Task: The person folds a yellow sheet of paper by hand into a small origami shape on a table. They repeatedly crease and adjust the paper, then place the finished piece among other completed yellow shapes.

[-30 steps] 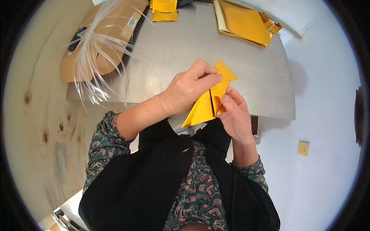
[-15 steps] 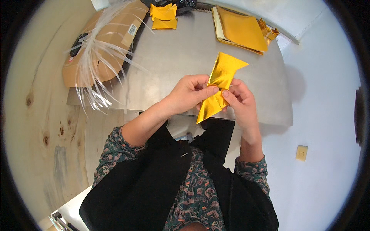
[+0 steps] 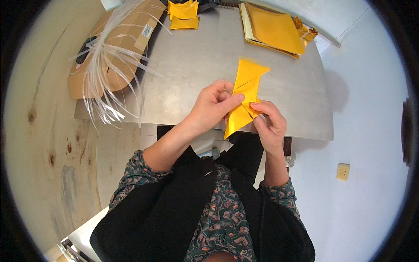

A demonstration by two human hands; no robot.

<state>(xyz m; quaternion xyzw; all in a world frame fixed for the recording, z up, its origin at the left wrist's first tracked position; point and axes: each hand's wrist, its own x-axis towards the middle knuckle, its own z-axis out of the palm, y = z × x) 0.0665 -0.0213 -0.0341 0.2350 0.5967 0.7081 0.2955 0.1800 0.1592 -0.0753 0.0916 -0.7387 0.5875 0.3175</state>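
A folded piece of gold paper (image 3: 248, 83) is held up over the near edge of the metal table, with pointed corners at its top right and bottom left. My left hand (image 3: 214, 105) pinches its left side, the thumb lying flat across the middle and the other fingers behind. On the lower right side, my right hand (image 3: 269, 124) grips the paper's edge between thumb and fingertips. Diagonal creases cross the paper's face. The left fingers behind the paper are partly hidden.
A stack of gold paper sheets (image 3: 275, 30) lies at the far right of the table (image 3: 192, 56), beside crumpled gold pieces (image 3: 307, 32). Folded gold pieces (image 3: 184, 22) sit at the far left. A cardboard box (image 3: 126, 32) with white plastic strips (image 3: 102, 65) stands at left.
The gold paper has shifted slightly left and turned a little. My right thumb has moved from the paper's middle to its lower right edge; my left hand keeps its pinch.
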